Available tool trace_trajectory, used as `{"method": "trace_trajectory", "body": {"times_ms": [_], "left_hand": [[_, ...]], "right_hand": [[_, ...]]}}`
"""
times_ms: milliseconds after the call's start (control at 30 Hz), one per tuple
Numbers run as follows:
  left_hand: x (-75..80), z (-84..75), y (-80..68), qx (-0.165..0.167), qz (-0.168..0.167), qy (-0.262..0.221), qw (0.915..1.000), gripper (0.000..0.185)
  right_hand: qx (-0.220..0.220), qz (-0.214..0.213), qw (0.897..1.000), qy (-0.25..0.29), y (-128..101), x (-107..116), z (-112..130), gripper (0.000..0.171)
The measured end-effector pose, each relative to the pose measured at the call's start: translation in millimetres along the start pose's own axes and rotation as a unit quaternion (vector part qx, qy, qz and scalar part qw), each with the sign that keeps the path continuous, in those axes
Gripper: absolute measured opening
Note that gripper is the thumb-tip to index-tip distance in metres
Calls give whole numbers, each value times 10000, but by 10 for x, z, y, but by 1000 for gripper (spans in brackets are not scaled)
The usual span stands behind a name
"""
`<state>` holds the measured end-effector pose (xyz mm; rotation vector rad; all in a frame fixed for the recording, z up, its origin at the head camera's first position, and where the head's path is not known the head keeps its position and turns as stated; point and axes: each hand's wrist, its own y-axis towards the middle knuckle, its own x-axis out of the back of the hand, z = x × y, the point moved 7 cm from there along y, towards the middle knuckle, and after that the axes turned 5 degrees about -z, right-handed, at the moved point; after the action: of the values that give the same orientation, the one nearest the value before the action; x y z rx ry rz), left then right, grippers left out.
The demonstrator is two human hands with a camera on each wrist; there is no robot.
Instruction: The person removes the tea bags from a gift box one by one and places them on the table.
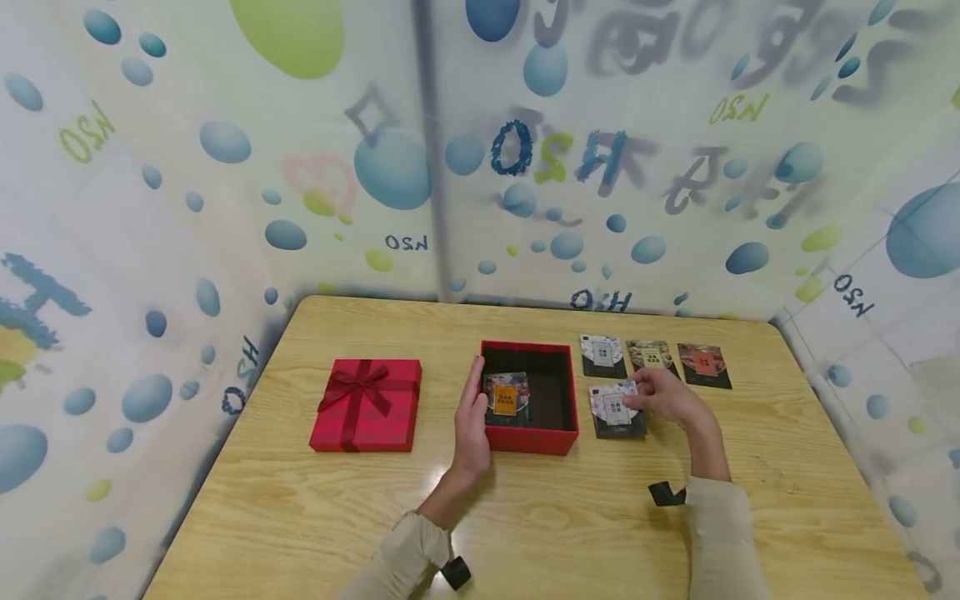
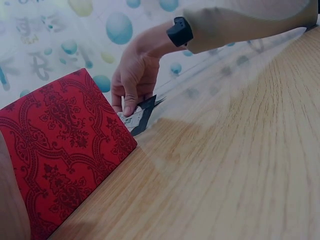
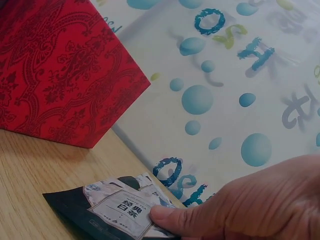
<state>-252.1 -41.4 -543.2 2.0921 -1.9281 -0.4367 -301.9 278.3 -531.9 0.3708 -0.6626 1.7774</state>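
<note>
An open red box (image 1: pixel 531 437) stands mid-table with one snack packet (image 1: pixel 506 395) lying inside. My left hand (image 1: pixel 475 398) lies with straight fingers against the box's left wall. Just right of the box, my right hand (image 1: pixel 639 402) pinches a dark packet with a white label (image 1: pixel 615 412) that rests on the table. The right wrist view shows the thumb pressing that packet (image 3: pixel 114 209) close to the box's patterned wall (image 3: pixel 60 70). From the left wrist view, the right hand (image 2: pixel 131 97) holds the packet (image 2: pixel 142 116) beside the box (image 2: pixel 65 145).
The red lid with a ribbon bow (image 1: pixel 367 406) lies left of the box. Three more packets (image 1: pixel 602 356), (image 1: pixel 651 355), (image 1: pixel 703 365) sit in a row at the back right. Printed bubble-pattern walls enclose the wooden table (image 1: pixel 525 533) on three sides.
</note>
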Motion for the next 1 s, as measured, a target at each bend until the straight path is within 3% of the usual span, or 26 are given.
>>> {"method": "trace_trajectory", "body": {"times_ms": [167, 633, 1000], "left_hand": [[-5, -4, 0, -48, -6, -19, 10000, 56], [-1, -9, -4, -101, 1, -46, 9999, 56], [-6, -16, 0, -180, 2, -53, 9998, 55]], "right_hand": [[-241, -20, 9996, -164, 10, -16, -53, 41], [-405, -117, 9983, -403, 28, -26, -95, 37], [-595, -111, 9971, -454, 8, -29, -95, 43]]}}
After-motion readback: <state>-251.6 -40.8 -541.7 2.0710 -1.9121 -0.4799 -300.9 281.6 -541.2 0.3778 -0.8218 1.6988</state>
